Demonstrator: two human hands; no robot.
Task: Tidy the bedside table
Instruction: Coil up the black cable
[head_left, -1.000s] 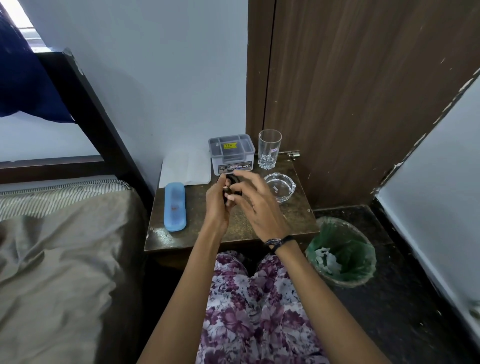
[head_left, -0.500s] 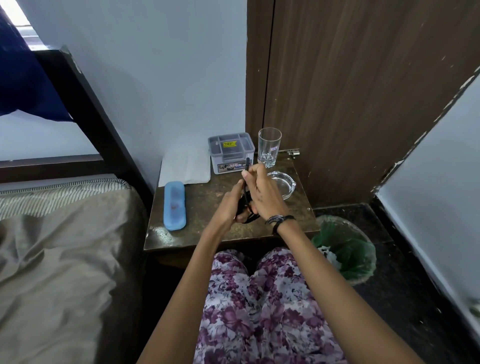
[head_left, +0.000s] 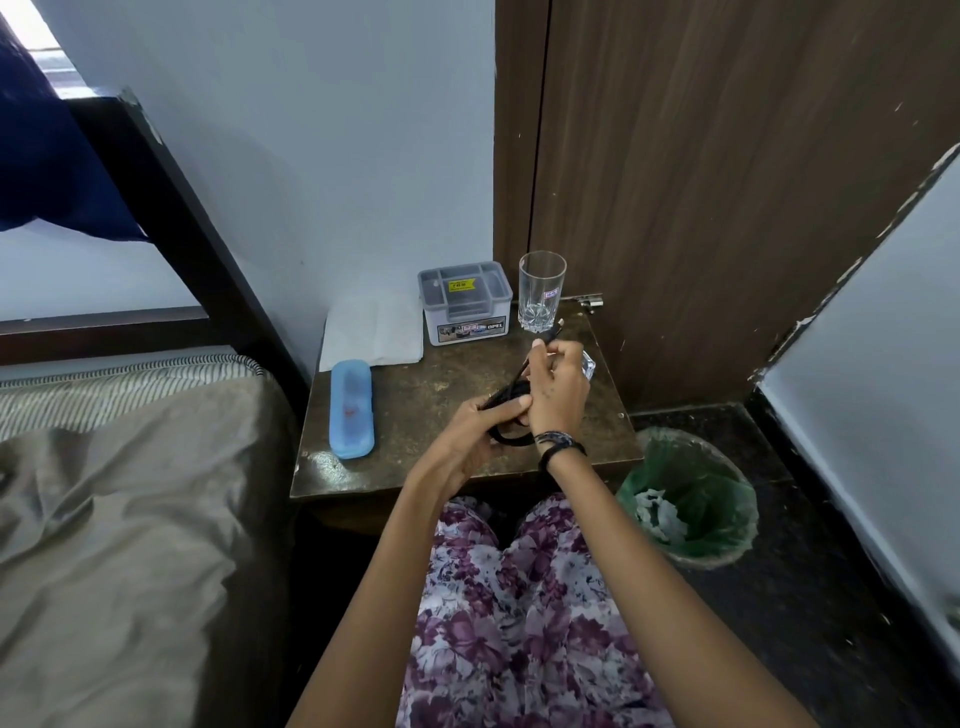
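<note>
Both hands hold a thin black cable (head_left: 511, 387) above the brown bedside table (head_left: 415, 415). My left hand (head_left: 480, 428) grips the coiled part of the cable, a loop hanging below it. My right hand (head_left: 556, 387) pinches the free end, whose plug points up toward the drinking glass (head_left: 541, 291). A blue oblong case (head_left: 351, 408) lies on the table's left side. A grey plastic box (head_left: 464, 301) stands at the back, beside a white paper sheet (head_left: 371, 332). A glass ashtray (head_left: 588, 366) is mostly hidden behind my right hand.
A bed (head_left: 104, 509) with a grey cover borders the table on the left, its dark headboard (head_left: 171, 208) against the wall. A bin with a green liner (head_left: 685, 499) stands on the floor to the right. A wooden door (head_left: 701, 182) rises behind the table.
Both hands moved right and slightly nearer, over the table's right half. The right hand drew the cable's end upward, while the left hand kept hold of the coil.
</note>
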